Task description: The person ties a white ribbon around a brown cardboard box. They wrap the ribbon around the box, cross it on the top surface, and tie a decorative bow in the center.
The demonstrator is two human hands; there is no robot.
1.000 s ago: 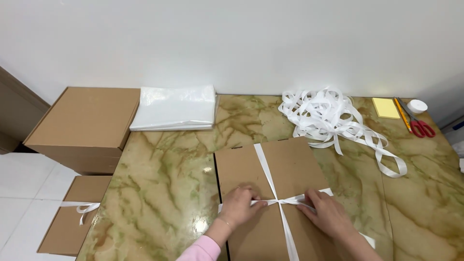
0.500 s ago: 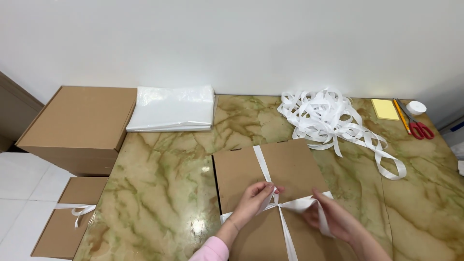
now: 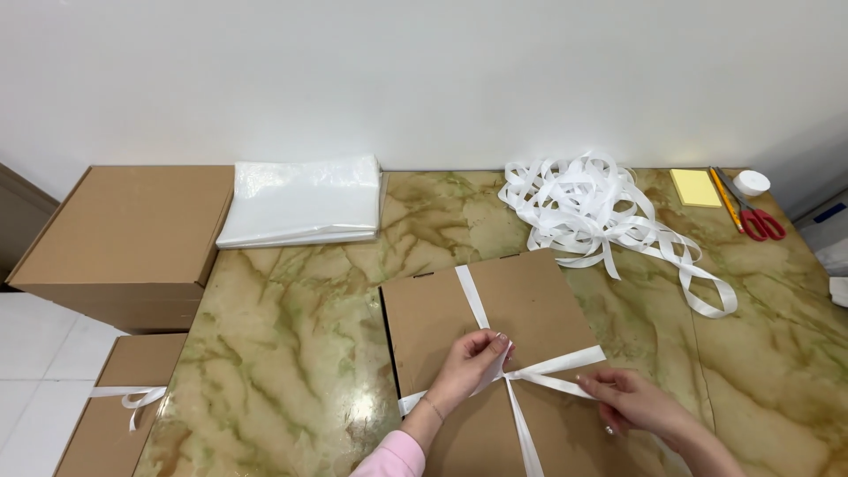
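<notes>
A flat brown cardboard box (image 3: pixel 530 309) lies on the marble table (image 3: pixel 291 353), crossed by a white ribbon (image 3: pixel 473 296). My left hand (image 3: pixel 468 367) pinches the ribbon at the crossing point on the box top. My right hand (image 3: pixel 632 402) grips a ribbon end and holds it out to the right over the box. A loose ribbon loop (image 3: pixel 565 364) runs between the two hands.
A tangled pile of white ribbon (image 3: pixel 592 203) lies at the back right. Beside it are a yellow sticky pad (image 3: pixel 695 187), red-handled scissors (image 3: pixel 751 212) and a tape roll (image 3: pixel 752 183). A stack of clear plastic bags (image 3: pixel 305 199) and a large cardboard box (image 3: pixel 124 230) are at the left; a ribbon-tied box (image 3: pixel 115 406) sits on the floor.
My hands lifted from the ribbon crossing, then came back down; the right hand now pulls a ribbon end out to the right while the left pinches the crossing.
</notes>
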